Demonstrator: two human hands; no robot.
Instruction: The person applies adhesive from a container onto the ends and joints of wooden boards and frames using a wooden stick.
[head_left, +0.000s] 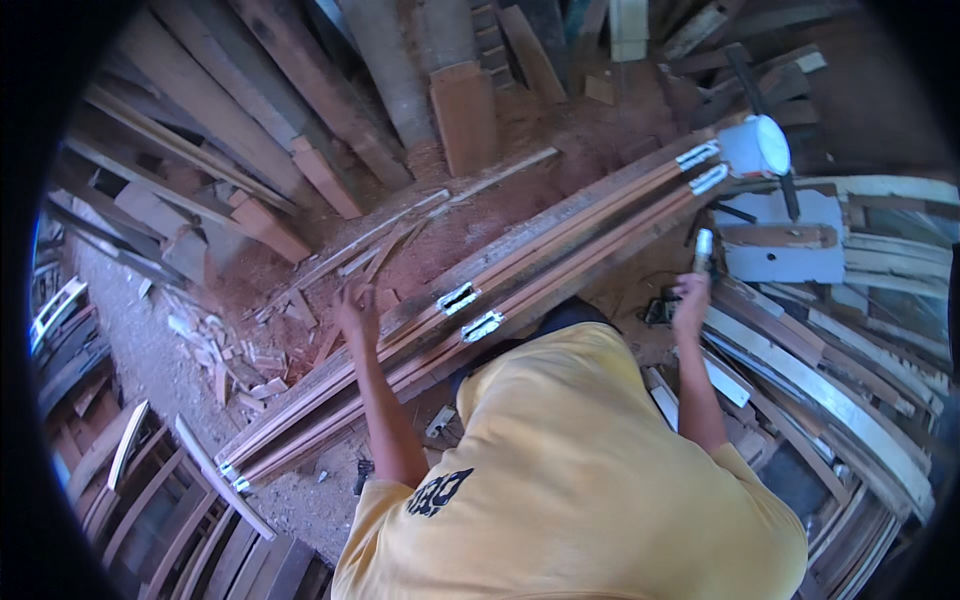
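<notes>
Two long brown wooden bars lie side by side diagonally in front of me, from lower left to upper right. White paste rings the dark slots near their middle, and more white patches mark both ends. My right hand is closed round a short, slim tool with a white upper end; it resembles a brush, but its exact kind is unclear. My left hand hovers by the far edge of the bars, fingers loosely bent and apart, with nothing visible in them.
A white round container stands at the bars' right end, beside a dark bar. Stacked curved wood pieces crowd the right. Planks lean at the far left, and wood scraps litter the dusty ground.
</notes>
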